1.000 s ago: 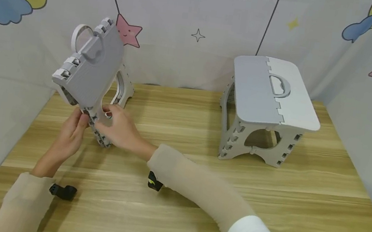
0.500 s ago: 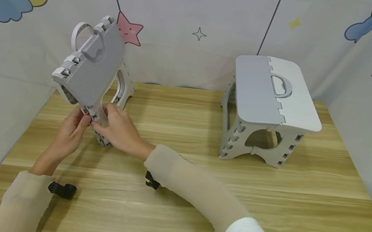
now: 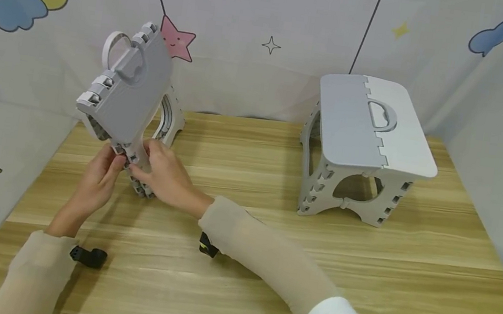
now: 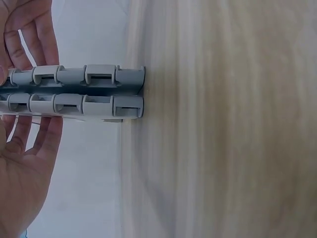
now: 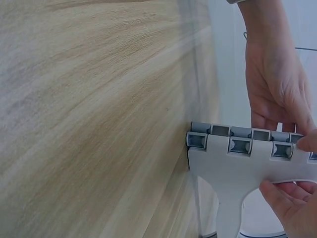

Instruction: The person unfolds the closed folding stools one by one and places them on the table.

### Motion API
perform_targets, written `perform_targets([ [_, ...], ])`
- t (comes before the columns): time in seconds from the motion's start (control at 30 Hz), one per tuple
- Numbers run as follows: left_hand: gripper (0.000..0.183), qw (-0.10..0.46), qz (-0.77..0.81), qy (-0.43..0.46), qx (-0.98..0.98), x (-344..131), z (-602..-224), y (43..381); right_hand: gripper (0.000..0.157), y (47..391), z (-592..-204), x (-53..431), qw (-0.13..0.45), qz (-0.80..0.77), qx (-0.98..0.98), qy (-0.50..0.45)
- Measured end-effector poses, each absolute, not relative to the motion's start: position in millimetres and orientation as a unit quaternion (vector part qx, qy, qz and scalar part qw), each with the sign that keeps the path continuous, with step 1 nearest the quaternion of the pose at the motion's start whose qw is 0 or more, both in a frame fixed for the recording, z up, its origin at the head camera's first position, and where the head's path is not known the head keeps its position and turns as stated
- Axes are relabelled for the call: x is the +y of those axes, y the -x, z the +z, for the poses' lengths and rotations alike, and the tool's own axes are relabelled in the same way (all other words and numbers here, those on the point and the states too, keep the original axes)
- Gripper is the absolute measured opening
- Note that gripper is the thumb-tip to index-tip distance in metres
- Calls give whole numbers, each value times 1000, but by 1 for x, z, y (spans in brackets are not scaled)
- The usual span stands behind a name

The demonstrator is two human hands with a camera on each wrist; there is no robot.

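Both hands are on the folding stool (image 3: 143,92), which stands ahead of them on the counter (image 3: 406,283). The left hand (image 3: 96,179) grips the near leg at its left side, thumb toward the wearer. The right hand (image 3: 168,175) grips the same end from the right, its thumb on the hinge edge and its fingers reaching into the leg cut-out. The hands are close together, one on each half. In my judgement this opposed hold gives each hand charge of one half, while the feet, seemingly on the counter below, take the weight and keep the far end from swinging. The low grip also leaves the seat and its handle (image 3: 106,50) unobstructed above the fingers.

Condition of the item: partly folded. The seat peaks along its middle hinge, with the handle standing up from the ridge. The one seat face clearly visible is grey; the legs are paler. From the left wrist, two knuckled hinge columns run side by side, nearly parallel, with a narrow dark gap between. No damage is noted at this resolution.

A second stool (image 3: 362,148) stands well to the right of the hands, fully spread, its seat flat, half grey and half white.
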State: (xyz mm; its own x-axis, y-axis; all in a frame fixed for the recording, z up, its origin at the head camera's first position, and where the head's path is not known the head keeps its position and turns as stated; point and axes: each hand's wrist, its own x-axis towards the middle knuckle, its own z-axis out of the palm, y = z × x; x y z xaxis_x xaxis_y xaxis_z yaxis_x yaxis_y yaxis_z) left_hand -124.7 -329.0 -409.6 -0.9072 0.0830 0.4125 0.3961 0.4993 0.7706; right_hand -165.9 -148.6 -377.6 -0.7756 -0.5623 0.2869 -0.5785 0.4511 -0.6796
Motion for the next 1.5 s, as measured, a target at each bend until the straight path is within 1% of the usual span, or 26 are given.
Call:
perform_targets([
  [0.2,36,167,-480,144,-849,-329,-411,125,44,164,-377,-146,18,416,-847,-331],
  [0.43,40,175,-465,146,-855,-330,-411,127,41,166,-379,-143,34,428,-837,-341],
  [0.77,37,177,-461,133,-859,-329,-411,127,37,165,-378,-134,25,440,-833,-333],
  [1.1,34,191,-459,127,-858,-330,-412,127,40,163,-379,-126,34,429,-832,-349],
  [1.33,36,192,-457,127,-859,-330,-412,125,37,163,-379,-121,23,435,-828,-353],
  [1.5,36,197,-453,126,-860,-332,-413,125,39,163,-380,-118,19,432,-830,-353],
])
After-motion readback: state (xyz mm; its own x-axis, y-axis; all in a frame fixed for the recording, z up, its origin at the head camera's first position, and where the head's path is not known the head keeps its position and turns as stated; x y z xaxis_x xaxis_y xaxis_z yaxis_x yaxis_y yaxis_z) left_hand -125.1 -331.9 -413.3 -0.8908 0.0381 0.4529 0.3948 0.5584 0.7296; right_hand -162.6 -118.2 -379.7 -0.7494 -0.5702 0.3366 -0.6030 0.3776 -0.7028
